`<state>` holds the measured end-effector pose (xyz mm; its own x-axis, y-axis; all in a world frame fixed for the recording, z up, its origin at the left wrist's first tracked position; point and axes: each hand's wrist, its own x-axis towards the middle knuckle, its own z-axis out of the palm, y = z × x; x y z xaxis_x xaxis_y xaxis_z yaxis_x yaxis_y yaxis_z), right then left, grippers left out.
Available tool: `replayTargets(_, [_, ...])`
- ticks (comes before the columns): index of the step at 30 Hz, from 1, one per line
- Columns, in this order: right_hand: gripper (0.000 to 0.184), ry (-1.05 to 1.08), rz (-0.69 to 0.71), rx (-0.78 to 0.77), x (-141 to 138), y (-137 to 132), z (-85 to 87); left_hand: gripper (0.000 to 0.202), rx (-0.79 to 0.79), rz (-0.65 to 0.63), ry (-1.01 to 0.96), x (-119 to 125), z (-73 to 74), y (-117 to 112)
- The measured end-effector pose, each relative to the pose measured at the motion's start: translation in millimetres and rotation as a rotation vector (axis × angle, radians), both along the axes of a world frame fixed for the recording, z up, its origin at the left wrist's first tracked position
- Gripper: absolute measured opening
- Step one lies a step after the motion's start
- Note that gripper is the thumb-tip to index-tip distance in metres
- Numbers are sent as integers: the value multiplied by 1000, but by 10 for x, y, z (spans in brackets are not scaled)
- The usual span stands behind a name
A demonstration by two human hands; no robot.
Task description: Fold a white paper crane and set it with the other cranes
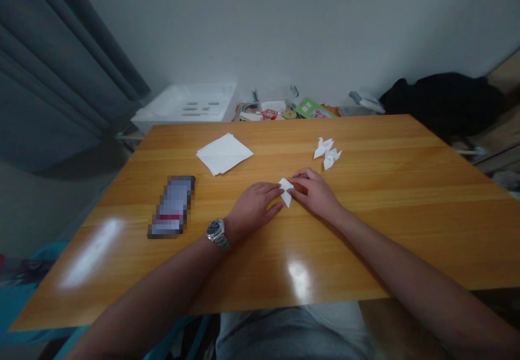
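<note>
A small folded white paper piece (286, 192) lies on the wooden table (365, 230) between my two hands. My left hand (254, 207), with a metal watch (216, 233) on its wrist, rests palm down with its fingertips pressing on the paper's left side. My right hand (316, 191) presses the paper's right side with curled fingers. Two finished folded paper figures (327, 152) sit farther back on the right. A stack of white square sheets (223, 153) lies at the back left.
A phone (172, 206) lies flat on the table's left. Behind the table stand a white plastic bin (187, 105), small clutter (284, 111) along the wall and a dark bag (442, 100). A grey curtain (52, 78) hangs at left.
</note>
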<state>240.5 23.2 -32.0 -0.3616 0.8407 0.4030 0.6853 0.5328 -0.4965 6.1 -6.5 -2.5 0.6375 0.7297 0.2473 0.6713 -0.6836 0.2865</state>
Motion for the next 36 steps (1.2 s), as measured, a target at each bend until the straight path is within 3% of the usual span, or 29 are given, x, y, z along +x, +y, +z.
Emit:
replayTargets(8, [21,25,8,-23,-17,10,-1,37,22,203,-105,45,-74,64])
replayTargets(16, [21,59,10,-37,-34,4,5,31,10,194,-190,77,-112,112])
replayTargets(25, [13,113,12,-96,-72,-40,76,16,-31,187,-277,102,-32,93])
replayTargets(29, [11,216,20,-184,-85,-59,106,16,-154,186,-379,112,-34,85])
replayTargets(36, [19,491,34,-317,-102,-114,129,17,-413,133,-742,115,-93,99])
